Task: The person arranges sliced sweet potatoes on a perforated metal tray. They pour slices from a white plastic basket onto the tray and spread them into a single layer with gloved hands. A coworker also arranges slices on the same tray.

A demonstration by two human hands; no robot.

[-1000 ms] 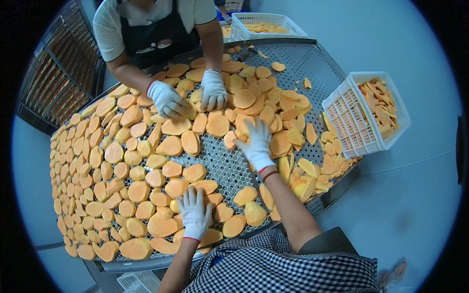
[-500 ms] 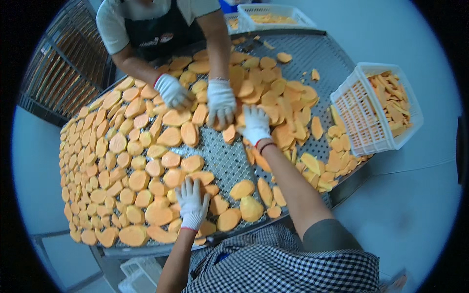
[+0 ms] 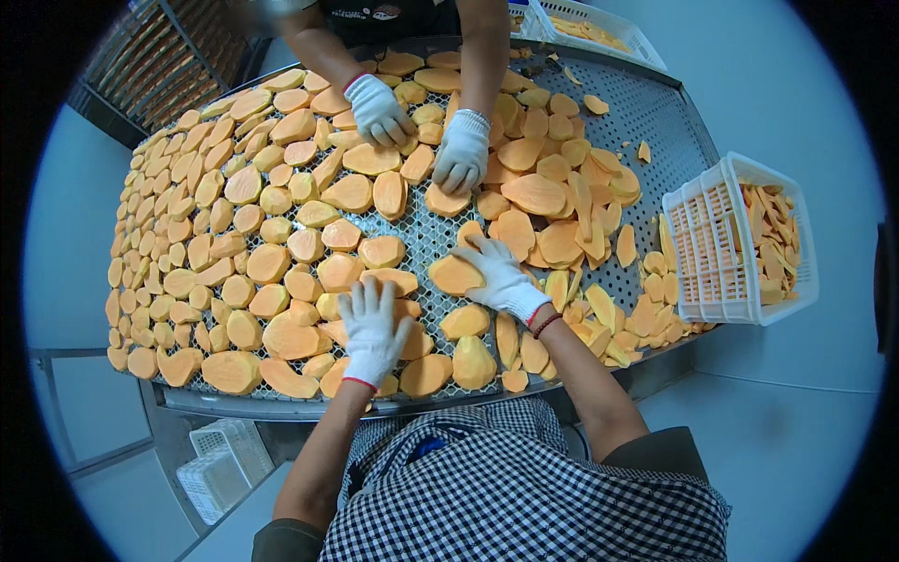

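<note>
Orange sweet potato slices (image 3: pixel 232 372) lie spread over a metal mesh rack (image 3: pixel 426 234). My left hand (image 3: pixel 375 328), in a white knit glove, rests open on several slices at the near edge, fingers apart. My right hand (image 3: pixel 506 284), gloved alike, has its fingers and thumb on a large oval sweet potato slice (image 3: pixel 454 275) over the bare mesh. Right of it is a heap of overlapping slices (image 3: pixel 536 195). Across the table, a co-worker's gloved hands (image 3: pixel 379 110) touch slices; one presses a slice (image 3: pixel 446 200) beside the bare mesh.
A white basket (image 3: pixel 716 248) of orange pieces stands tilted at the table's right edge. Another white crate (image 3: pixel 599 33) is at the far right. A tall rack (image 3: pixel 154 61) stands far left, and white baskets (image 3: pixel 225 464) sit below the near left edge.
My right hand has come back from the heap toward me and now has a large slice over the bare mesh. My left hand stays on the near slices. The view has shifted.
</note>
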